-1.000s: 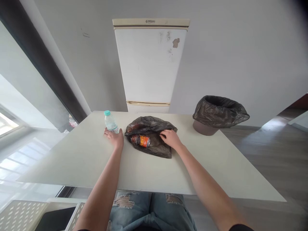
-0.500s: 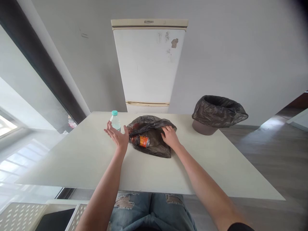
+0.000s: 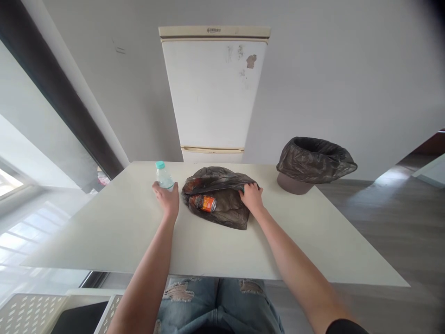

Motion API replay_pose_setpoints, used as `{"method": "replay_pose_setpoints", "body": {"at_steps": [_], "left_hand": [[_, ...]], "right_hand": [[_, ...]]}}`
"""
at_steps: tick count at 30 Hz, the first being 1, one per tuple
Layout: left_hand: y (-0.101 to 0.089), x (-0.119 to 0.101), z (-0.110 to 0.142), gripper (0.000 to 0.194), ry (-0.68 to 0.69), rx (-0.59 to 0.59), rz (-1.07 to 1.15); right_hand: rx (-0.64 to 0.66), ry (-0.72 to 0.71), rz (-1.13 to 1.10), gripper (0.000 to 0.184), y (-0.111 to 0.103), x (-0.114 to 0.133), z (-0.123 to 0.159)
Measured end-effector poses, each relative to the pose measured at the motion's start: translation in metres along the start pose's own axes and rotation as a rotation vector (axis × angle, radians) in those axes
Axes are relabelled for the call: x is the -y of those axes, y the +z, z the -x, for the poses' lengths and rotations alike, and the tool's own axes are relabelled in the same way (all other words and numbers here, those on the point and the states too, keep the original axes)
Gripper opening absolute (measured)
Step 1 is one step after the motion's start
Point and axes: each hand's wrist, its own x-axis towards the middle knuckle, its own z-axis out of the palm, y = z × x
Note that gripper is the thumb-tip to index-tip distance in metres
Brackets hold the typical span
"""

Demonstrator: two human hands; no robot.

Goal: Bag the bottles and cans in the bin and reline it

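A small clear plastic bottle [image 3: 163,176] with a teal cap stands on the white table [image 3: 215,250]. My left hand [image 3: 167,198] is wrapped round its lower part. Just to its right lies a crumpled dark plastic bag [image 3: 222,197] with an orange can [image 3: 206,203] lying on its side in its open mouth. My right hand [image 3: 252,197] grips the bag's upper right edge, fingers curled over it.
A bin lined with a dark bag [image 3: 314,163] stands at the table's far right corner. A white fridge [image 3: 212,93] is against the wall behind the table. White perforated chairs [image 3: 31,313] are at lower left.
My left hand, open beside the bottle half a second ago, has closed round it again. My right hand moved to the bag's right edge and took hold of it.
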Motion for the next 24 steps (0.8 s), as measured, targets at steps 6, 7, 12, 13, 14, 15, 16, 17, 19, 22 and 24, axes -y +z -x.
{"method": "replay_pose_setpoints", "body": {"at_steps": [6, 7, 12, 13, 14, 15, 16, 17, 19, 22, 24], "left_hand": [[0.003, 0.007, -0.001, 0.073, -0.008, -0.022, 0.009], [0.004, 0.007, -0.002, 0.075, -0.004, -0.024, 0.005], [-0.002, 0.0, -0.002, 0.094, 0.082, -0.116, -0.021], [-0.006, -0.004, -0.002, 0.094, 0.114, -0.158, -0.027], [-0.009, -0.008, -0.002, 0.092, 0.153, -0.201, -0.03], [-0.013, -0.012, -0.001, 0.085, 0.198, -0.241, -0.027], [-0.017, -0.016, 0.0, 0.077, 0.248, -0.271, -0.02], [-0.019, -0.02, 0.002, 0.067, 0.296, -0.287, -0.009], [-0.022, -0.025, 0.009, 0.046, 0.367, -0.27, 0.025], [-0.021, -0.032, 0.028, 0.022, 0.422, -0.018, 0.136], [-0.017, -0.037, 0.044, 0.032, 0.434, 0.273, 0.284]], "right_hand": [[-0.004, 0.028, -0.07, 0.021, -0.007, -0.002, -0.001], [-0.019, 0.031, -0.117, 0.02, -0.01, -0.002, -0.001], [-0.319, 0.018, -0.451, 0.022, -0.032, 0.004, 0.004], [-0.381, 0.017, -0.498, 0.023, -0.036, 0.005, 0.006], [-0.43, 0.014, -0.54, 0.024, -0.04, 0.006, 0.009], [-0.469, 0.008, -0.579, 0.026, -0.044, 0.007, 0.012], [-0.505, -0.001, -0.617, 0.027, -0.047, 0.008, 0.014], [-0.54, -0.01, -0.661, 0.029, -0.049, 0.009, 0.017], [-0.615, -0.007, -0.781, 0.031, -0.051, 0.01, 0.019], [-0.77, 0.109, -1.037, 0.034, -0.052, 0.008, 0.015], [-0.799, 0.174, -1.226, 0.038, -0.054, 0.005, 0.009]]}}
